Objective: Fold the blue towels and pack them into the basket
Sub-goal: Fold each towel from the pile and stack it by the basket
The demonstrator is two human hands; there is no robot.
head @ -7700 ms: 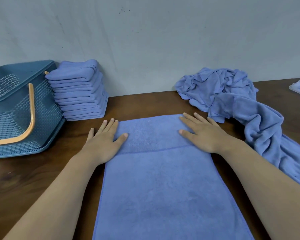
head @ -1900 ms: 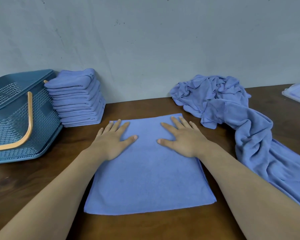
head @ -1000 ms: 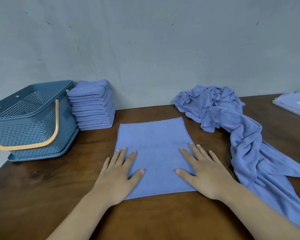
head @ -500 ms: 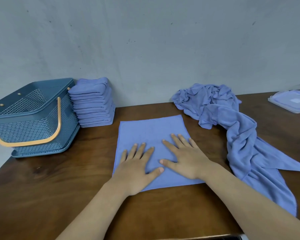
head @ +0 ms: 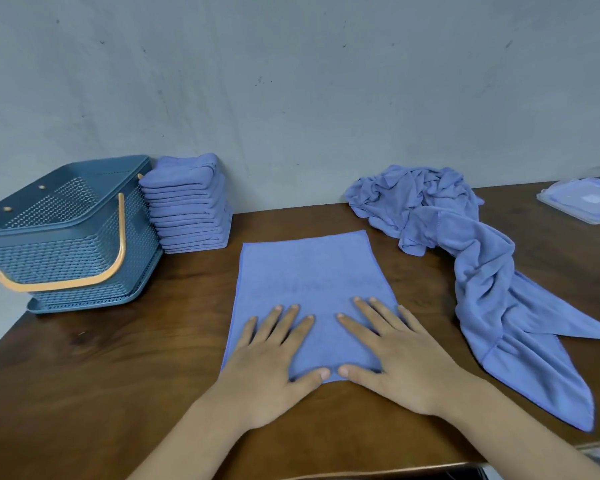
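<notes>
Towel (head: 312,289): blue, part-folded into a flat rectangle, lying mid-desk (head: 118,375) with its edges square to the person, so that each fold can be pressed and lined up from the near side. Left hand (head: 271,372) and right hand (head: 399,362): both palm-down on the towel's near end, thumbs almost meeting at the near hem; fingers (head: 274,323) straight and spread, grasping nothing, laid released on the cloth, apparently to smooth it and pin the layers before another fold. Step, as judged: flattening, since the towel is still far broader than the finished ones. Stack (head: 187,209): folded blue towels, piled neatly at the far left against the wall (head: 291,98), presumably staged there to go in together. Basket (head: 66,244): dark blue, perforated sides, orange handle (head: 120,237) swung down across the front and clear of the mouth; at the desk's left end, just beside the stack, whether touching it cannot be told; its floor is hidden and no towel shows above the rim, so packing is judged not begun. Heap (head: 465,254): unfolded blue towels, crumpled at the far right and trailing toward the near edge, near the right hand as the supply. Box (head: 582,202): clear plastic, box or lid cannot be told, far right, well apart from the work
</notes>
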